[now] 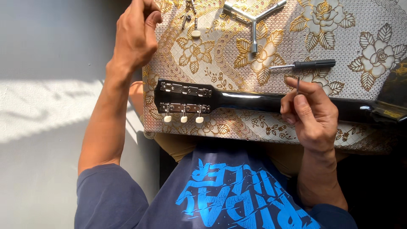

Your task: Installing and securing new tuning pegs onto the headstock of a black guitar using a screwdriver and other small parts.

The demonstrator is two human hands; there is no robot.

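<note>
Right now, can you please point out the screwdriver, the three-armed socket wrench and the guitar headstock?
screwdriver [316, 64]: head view, on its black handle.
three-armed socket wrench [253, 19]: head view, on the hub where its three arms meet.
guitar headstock [183, 98]: head view, on the black back between the two tuner plates.

Glossy black guitar neck [254, 101], cream tuner knobs [183, 119]; gold-and-white floral tabletop [339, 42]; black-handled screwdriver [305, 65]; navy shirt [220, 195], blue print.

Floral-clothed table [373, 25]: guitar [237, 101], screwdriver [303, 65], wrench [253, 20]
</note>
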